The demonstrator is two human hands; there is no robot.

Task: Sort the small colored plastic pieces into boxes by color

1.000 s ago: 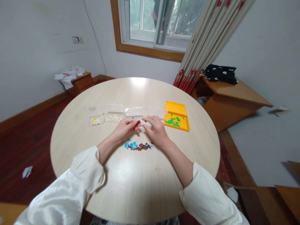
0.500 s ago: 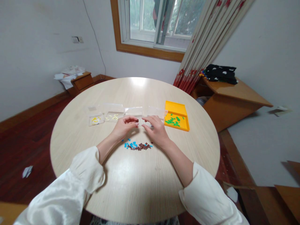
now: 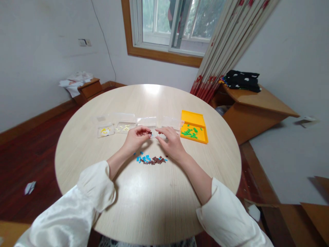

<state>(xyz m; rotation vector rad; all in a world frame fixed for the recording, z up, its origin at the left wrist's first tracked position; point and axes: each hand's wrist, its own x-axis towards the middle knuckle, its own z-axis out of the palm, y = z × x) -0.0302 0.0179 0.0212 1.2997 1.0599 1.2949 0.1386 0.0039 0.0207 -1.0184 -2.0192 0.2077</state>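
My left hand [image 3: 136, 139] is raised over the table with thumb and fingertips drawn together. Small dark brown pieces [image 3: 150, 132] show at its fingertips; whether they are held or lie in the box behind is unclear. Facing it, my right hand [image 3: 171, 142] has thumb and index finger apart, with no piece visible between them. Behind the hands are two clear plastic boxes, one with its raised lid [image 3: 146, 121] and another with its lid [image 3: 171, 121], both partly hidden. Below the hands lies a loose pile of blue pieces [image 3: 144, 159] and brown pieces [image 3: 156, 160].
On the round table [image 3: 151, 199], a clear box [image 3: 98, 134] at left holds yellow pieces. Beside it, another clear box [image 3: 117, 131] has pale yellow pieces. An open yellow-orange box [image 3: 192, 117] at right contains green pieces. A wooden cabinet [image 3: 257, 113] stands beyond the table's right.
Both hands stay almost in place. A bit of blue now shows near my left fingertips. The pile and boxes look unchanged.
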